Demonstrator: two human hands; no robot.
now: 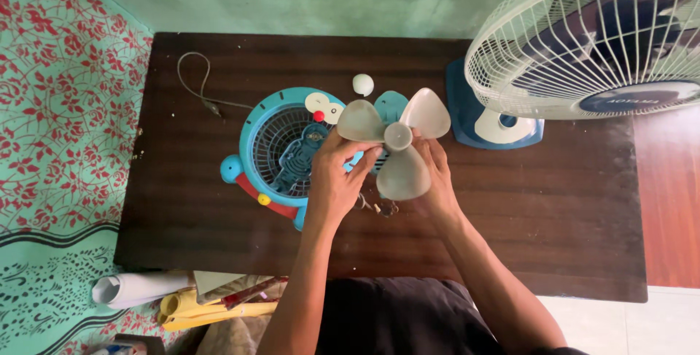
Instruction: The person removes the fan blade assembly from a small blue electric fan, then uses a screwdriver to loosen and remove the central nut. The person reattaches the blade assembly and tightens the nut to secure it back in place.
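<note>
A translucent grey three-bladed fan propeller [394,138] is held above the dark wooden table [182,202]. My left hand [337,173] grips it from the left, fingers under the left blade near the hub. On the right side my right hand [436,180] holds it, fingers behind the lower blade. Just left of and below the propeller lies a small blue toy-like fan housing [281,151] with a round grille, a red trim and yellow and red knobs.
A big white-grilled table fan [583,41] on a blue base [467,122] stands at the back right. A small white cap [363,84] and a thin cable [197,85] lie on the table. Small screws [385,209] rest near my wrists. Rolled papers [146,289] lie at the lower left.
</note>
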